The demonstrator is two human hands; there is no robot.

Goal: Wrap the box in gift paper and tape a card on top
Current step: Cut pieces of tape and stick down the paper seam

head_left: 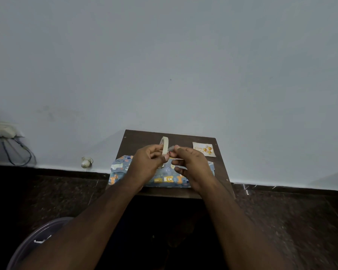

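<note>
Your left hand gripped the tape roll while your right hand pinched its loose end above the wrapped box, card just beyond your right hand on the tabletop; a short, straight pull would have served best.

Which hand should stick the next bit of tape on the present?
Probably the right hand. It already pinches the loose tape end, while the left hand is busy holding the tape roll. Both hover just above the wrapped box, so the right only needs to pull and press down.
</note>
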